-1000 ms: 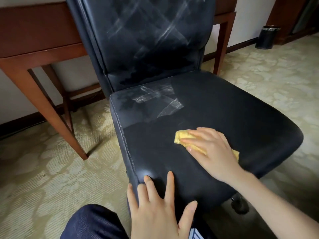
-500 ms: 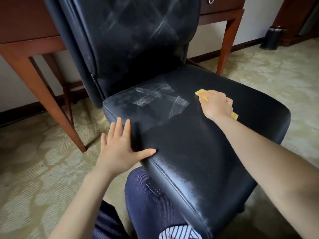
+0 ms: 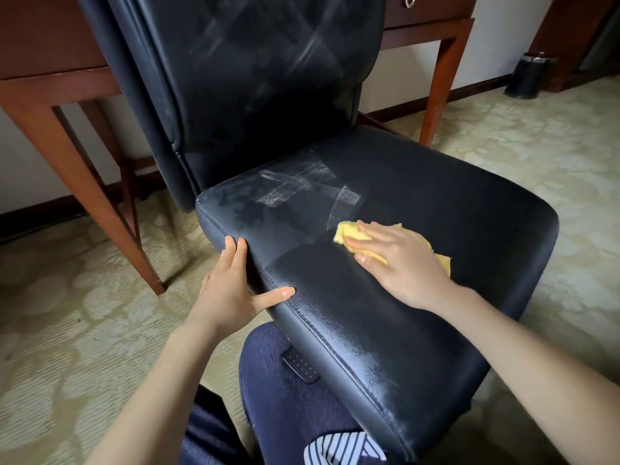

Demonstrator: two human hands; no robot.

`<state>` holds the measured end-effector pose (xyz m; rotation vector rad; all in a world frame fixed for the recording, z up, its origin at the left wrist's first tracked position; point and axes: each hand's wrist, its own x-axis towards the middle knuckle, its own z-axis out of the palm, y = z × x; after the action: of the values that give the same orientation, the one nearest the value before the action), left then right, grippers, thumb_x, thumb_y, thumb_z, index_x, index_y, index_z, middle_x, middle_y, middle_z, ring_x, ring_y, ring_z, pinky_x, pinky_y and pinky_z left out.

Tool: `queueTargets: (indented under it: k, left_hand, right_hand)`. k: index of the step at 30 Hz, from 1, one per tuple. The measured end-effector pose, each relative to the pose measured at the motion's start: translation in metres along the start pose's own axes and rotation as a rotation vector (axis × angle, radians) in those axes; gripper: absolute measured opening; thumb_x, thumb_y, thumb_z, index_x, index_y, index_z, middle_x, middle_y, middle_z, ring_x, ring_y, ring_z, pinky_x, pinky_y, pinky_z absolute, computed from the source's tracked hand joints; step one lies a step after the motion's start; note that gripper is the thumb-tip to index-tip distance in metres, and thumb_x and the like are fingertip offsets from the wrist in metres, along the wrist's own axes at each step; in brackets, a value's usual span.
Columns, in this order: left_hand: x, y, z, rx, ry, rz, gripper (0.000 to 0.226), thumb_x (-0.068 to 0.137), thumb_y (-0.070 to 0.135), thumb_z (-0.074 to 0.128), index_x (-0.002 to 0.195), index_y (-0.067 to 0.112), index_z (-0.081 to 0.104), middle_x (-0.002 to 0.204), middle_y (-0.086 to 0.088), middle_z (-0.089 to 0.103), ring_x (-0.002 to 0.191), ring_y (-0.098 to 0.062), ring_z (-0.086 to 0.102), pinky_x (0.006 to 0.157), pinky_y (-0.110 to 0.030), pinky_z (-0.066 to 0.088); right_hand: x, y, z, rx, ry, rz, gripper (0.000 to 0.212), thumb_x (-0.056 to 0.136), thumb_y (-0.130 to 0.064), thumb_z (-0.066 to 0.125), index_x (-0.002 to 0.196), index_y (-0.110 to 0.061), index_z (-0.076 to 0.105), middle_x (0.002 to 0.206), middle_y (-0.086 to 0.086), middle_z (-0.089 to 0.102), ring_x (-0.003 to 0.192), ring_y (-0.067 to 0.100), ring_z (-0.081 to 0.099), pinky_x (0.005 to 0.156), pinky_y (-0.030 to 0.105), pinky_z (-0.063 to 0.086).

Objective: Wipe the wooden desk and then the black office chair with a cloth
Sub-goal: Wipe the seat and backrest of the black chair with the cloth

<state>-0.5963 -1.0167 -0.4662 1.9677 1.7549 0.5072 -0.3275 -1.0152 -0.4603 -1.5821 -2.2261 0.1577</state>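
- Cloth [image 3: 347, 231], yellow, lies mid-seat on the black office chair [image 3: 436, 203]; your right hand [image 3: 406, 260] presses it flat, fingers straight.
- Your left hand [image 3: 231, 290] rests straight-fingered against the seat's left edge, thumb on top, gripping nothing.
- Pale streaks [image 3: 302, 184] mark the seat just beyond the cloth.
- Behind the backrest [image 3: 268, 78] stands the wooden desk [image 3: 50, 78]; a black bin [image 3: 528, 77] stands far right.
- Your knee [image 3: 278, 380] lies under the seat's near edge.

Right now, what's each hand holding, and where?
Nothing gripped. Right hand presses the middle of the cloth flat on the chair seat; left hand braces its near edge, thumb on top.
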Motion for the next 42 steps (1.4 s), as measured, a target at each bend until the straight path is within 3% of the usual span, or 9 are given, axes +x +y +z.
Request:
queueTargets:
  k: [3, 7, 10, 17, 24, 27, 31, 38, 42]
  left_hand:
    - [-0.001, -0.001, 0.001, -0.005, -0.02, -0.014, 0.133, 0.046, 0.08, 0.051, 0.152, 0.014, 0.005, 0.16, -0.005, -0.001, 0.146, -0.017, 0.009, 0.117, -0.038, 0.017]
    - [-0.003, 0.0, 0.006, 0.106, -0.012, -0.071, 0.136, 0.041, 0.09, 0.038, 0.151, 0.02, 0.003, 0.16, 0.003, -0.003, 0.145, -0.017, 0.013, 0.114, -0.053, 0.009]
    - [-0.004, 0.001, 0.011, 0.157, -0.003, -0.092, 0.139, 0.037, 0.094, 0.031, 0.151, 0.019, 0.004, 0.159, 0.004, 0.001, 0.145, -0.018, 0.012, 0.113, -0.058, 0.008]
    - [-0.018, 0.021, 0.02, 0.27, 0.023, -0.136, 0.134, 0.041, 0.095, 0.025, 0.146, 0.011, 0.015, 0.155, -0.004, 0.012, 0.142, -0.021, 0.019, 0.108, -0.065, 0.006]
    - [-0.034, 0.048, 0.029, 0.395, 0.007, -0.201, 0.136, 0.041, 0.092, 0.008, 0.149, 0.009, -0.003, 0.159, -0.01, -0.003, 0.146, -0.018, 0.004, 0.11, -0.061, 0.005]
    - [-0.036, 0.052, 0.029, 0.448, -0.019, -0.205, 0.138, 0.04, 0.091, 0.006, 0.149, 0.008, -0.004, 0.158, -0.011, -0.003, 0.145, -0.021, 0.009, 0.111, -0.06, 0.009]
    - [-0.041, 0.049, 0.027, 0.525, -0.045, -0.162, 0.139, 0.037, 0.092, 0.003, 0.149, 0.011, -0.004, 0.158, -0.011, -0.001, 0.141, -0.027, 0.019, 0.111, -0.056, 0.013]
    - [-0.05, 0.05, 0.036, 0.375, -0.007, -0.069, 0.137, 0.041, 0.09, 0.016, 0.149, 0.009, -0.001, 0.156, -0.015, 0.0, 0.135, -0.029, 0.027, 0.109, -0.03, 0.022]
    - [-0.055, 0.054, 0.043, 0.37, 0.001, -0.024, 0.132, 0.044, 0.088, 0.011, 0.148, 0.009, -0.006, 0.154, -0.019, -0.005, 0.136, -0.027, 0.03, 0.106, -0.025, 0.025]
  right_hand:
    - [-0.027, -0.019, -0.005, 0.096, -0.011, -0.101, 0.026, 0.093, -0.023, 0.057, 0.117, -0.027, 0.067, 0.136, 0.0, 0.053, 0.128, 0.019, 0.048, 0.102, 0.041, 0.039]
    - [-0.05, -0.022, -0.023, 0.275, -0.19, -0.114, 0.026, 0.096, -0.025, 0.052, 0.114, -0.039, 0.065, 0.131, -0.023, 0.05, 0.125, -0.013, 0.038, 0.104, 0.014, 0.027]
    - [-0.047, -0.02, -0.051, 0.505, -0.332, -0.058, 0.025, 0.098, -0.027, 0.047, 0.106, -0.041, 0.066, 0.114, -0.027, 0.063, 0.11, -0.011, 0.054, 0.093, 0.012, 0.039]
    - [0.001, 0.0, -0.118, 0.29, -0.115, -0.097, 0.033, 0.089, -0.048, 0.04, 0.113, -0.039, 0.06, 0.105, -0.031, 0.06, 0.103, -0.017, 0.052, 0.085, 0.0, 0.036]
    - [0.051, 0.043, -0.124, -0.135, 0.207, 0.139, 0.03, 0.093, -0.035, 0.056, 0.118, -0.02, 0.064, 0.107, 0.003, 0.066, 0.099, 0.022, 0.059, 0.08, 0.028, 0.044]
    - [0.036, 0.043, -0.088, -0.255, 0.114, 0.056, 0.031, 0.09, -0.033, 0.061, 0.118, -0.019, 0.064, 0.102, 0.005, 0.064, 0.097, 0.024, 0.057, 0.084, 0.038, 0.047]
    - [0.001, 0.034, -0.046, -0.408, -0.051, -0.12, 0.027, 0.093, -0.034, 0.056, 0.119, -0.027, 0.062, 0.106, -0.002, 0.06, 0.101, 0.019, 0.047, 0.085, 0.033, 0.039]
    - [-0.018, 0.042, -0.073, 0.016, -0.056, -0.081, 0.056, 0.078, -0.038, 0.074, 0.13, -0.031, 0.054, 0.123, -0.018, 0.05, 0.114, 0.006, 0.039, 0.1, 0.011, 0.025]
    - [-0.012, 0.054, -0.079, -0.156, -0.025, 0.121, 0.054, 0.085, -0.043, 0.064, 0.134, -0.027, 0.05, 0.128, -0.006, 0.054, 0.118, 0.017, 0.043, 0.102, 0.037, 0.038]
